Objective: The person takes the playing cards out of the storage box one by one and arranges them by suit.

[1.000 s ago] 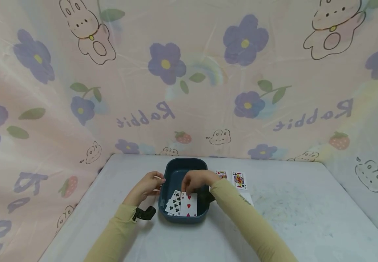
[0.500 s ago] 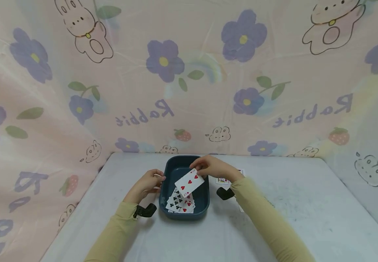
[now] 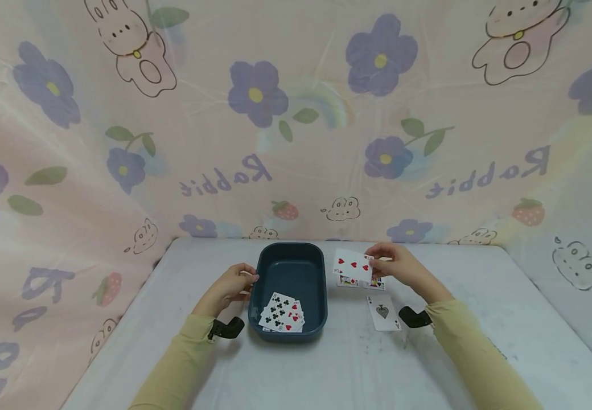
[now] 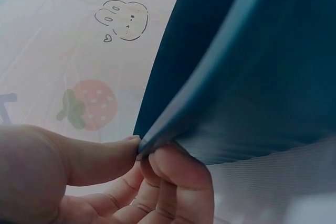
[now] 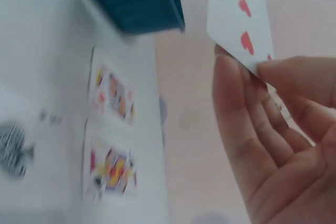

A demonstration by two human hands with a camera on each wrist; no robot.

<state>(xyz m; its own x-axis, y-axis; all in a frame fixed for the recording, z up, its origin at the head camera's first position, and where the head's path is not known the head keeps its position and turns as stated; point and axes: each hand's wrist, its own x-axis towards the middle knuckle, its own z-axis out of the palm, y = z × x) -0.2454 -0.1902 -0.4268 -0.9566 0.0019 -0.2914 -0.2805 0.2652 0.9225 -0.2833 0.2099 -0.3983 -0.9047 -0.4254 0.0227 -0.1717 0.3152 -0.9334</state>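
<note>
I am pinching the left rim of the dark blue tray (image 3: 288, 267) with my left hand (image 3: 228, 289), thumb on top and curled fingers (image 4: 178, 171) under the edge, as the left wrist view is showing close up. The tray is sitting on the pale counter (image 3: 327, 370) a little left of centre, and a small fan of cards (image 3: 282, 313) is lying face up in its near end, a club card on top with red pips peeking out beside it. My right hand (image 3: 397, 266) is hovering above the counter to the right of the tray, pinching a heart card (image 3: 353, 265) by its right edge between thumb and fingertips, the face turned up toward me; the card is hanging in the air, touching nothing else. Under it two face cards (image 5: 111, 129) are lying side by side on the counter just right of the tray; the right wrist view is blurred, so I am only guessing they are court cards in red and yellow. Nearer to me, an ace of spades (image 3: 383, 312) is lying face up, just left of my right wrist.
</note>
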